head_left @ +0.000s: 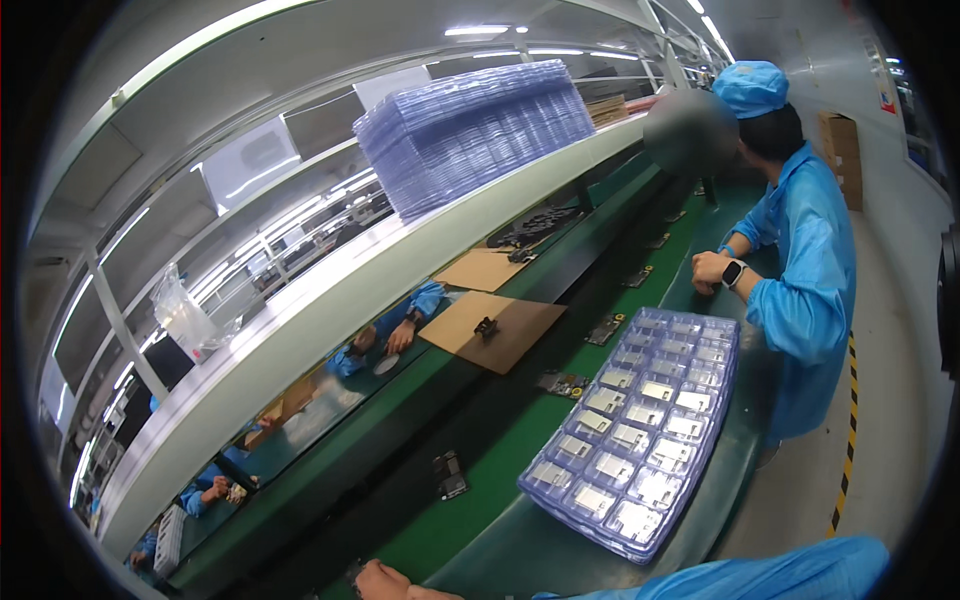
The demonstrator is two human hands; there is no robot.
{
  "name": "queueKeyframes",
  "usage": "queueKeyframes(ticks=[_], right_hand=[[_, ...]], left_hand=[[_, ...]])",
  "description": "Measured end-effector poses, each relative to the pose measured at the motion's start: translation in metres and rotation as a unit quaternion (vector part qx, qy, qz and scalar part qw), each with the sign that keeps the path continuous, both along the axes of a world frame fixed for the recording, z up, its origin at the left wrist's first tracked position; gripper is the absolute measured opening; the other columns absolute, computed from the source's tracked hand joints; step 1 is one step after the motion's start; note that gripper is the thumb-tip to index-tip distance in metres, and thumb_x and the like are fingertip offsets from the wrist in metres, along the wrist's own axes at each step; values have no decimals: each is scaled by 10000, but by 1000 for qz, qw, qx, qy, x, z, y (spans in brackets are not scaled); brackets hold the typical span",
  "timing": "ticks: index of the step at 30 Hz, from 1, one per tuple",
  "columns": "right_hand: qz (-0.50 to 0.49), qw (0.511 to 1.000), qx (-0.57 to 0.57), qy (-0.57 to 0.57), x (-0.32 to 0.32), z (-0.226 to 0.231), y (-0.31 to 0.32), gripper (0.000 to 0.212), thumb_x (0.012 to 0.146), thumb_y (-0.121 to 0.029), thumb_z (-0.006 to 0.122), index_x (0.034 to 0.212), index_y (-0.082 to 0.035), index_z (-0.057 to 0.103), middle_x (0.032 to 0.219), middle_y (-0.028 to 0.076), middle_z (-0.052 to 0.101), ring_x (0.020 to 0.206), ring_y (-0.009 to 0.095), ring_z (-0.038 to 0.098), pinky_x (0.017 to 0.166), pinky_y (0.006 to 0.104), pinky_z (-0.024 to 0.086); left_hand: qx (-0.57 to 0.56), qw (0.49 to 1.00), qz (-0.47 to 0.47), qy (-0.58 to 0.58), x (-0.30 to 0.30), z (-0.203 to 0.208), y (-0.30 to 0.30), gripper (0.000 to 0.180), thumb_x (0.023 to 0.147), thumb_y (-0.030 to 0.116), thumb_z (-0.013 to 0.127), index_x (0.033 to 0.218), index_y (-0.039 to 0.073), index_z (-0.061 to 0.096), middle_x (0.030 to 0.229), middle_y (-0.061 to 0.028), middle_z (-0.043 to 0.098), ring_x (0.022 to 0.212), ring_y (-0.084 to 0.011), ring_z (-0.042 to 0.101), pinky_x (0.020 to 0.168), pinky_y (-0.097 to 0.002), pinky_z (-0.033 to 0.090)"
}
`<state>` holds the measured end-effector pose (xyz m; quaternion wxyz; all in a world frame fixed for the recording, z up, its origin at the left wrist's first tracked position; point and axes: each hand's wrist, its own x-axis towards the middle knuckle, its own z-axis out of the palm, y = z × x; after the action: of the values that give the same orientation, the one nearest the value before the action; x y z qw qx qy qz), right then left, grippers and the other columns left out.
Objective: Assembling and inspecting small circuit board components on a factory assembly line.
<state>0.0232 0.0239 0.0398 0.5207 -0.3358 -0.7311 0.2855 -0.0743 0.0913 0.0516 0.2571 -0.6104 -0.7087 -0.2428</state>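
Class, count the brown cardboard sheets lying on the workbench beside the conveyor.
2. One cardboard sheet lies nearer, with a small dark part on it; the other cardboard sheet lies farther along. More may be hidden.

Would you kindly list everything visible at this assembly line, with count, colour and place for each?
Stack of blister trays with metal parts: one stack, clear bluish, on the near bench edge at right.
Empty tray stack: one tall stack, clear bluish, on the white overhead shelf.
Conveyor belt: one, green, running along the middle.
Small circuit parts: several, dark, spaced along the belt.
Cardboard sheets: two, brown, on the far side of the belt.
Plastic bag: one, clear, on the shelf at left.
Cardboard box: one, brown, on the floor far right.
Co-worker: one, blue coat and cap, wristwatch, standing at the bench.
Left hand: bare, at the bottom edge by the belt, fingers mostly hidden.
Right sleeve: blue, bottom right; hand out of view.
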Motion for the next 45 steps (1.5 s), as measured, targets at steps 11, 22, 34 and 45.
queueKeyframes(ticks=[11, 22, 34, 45], right_hand=[[175, 962, -189, -85, 34, 19, 30, 335, 824, -314, 752, 839, 16, 701, 761, 179, 685, 633, 299, 661, 583, 393, 507], [269, 883, -380, 54, 37, 32, 22, 208, 883, -187, 737, 848, 13, 695, 714, 29, 655, 594, 113, 604, 534, 280, 486], [229, 893, -363, 134, 34, 21, 18, 173, 843, -150, 756, 854, -4, 664, 732, 52, 662, 644, 126, 623, 572, 300, 516], [165, 973, -150, 57, 42, 7, 36, 171, 783, -161, 676, 917, -56, 694, 849, 74, 699, 729, 218, 661, 684, 345, 509]], left_hand=[[119, 990, -81, -6, -27, -33, 15, 171, 852, 166, 647, 972, 79, 732, 892, -134, 725, 899, -349, 661, 810, -447, 527], [160, 782, -218, -561, -12, -39, 16, 209, 973, 109, 611, 1132, -21, 653, 988, -119, 707, 902, -194, 663, 794, -298, 551], [140, 740, -220, -620, -7, -36, 15, 301, 960, 109, 619, 1233, -3, 559, 1019, -120, 671, 838, -199, 654, 729, -298, 556], [78, 685, -214, -692, -34, -38, 6, 291, 947, 23, 584, 1234, 20, 538, 995, -82, 642, 726, -183, 618, 629, -286, 539]])
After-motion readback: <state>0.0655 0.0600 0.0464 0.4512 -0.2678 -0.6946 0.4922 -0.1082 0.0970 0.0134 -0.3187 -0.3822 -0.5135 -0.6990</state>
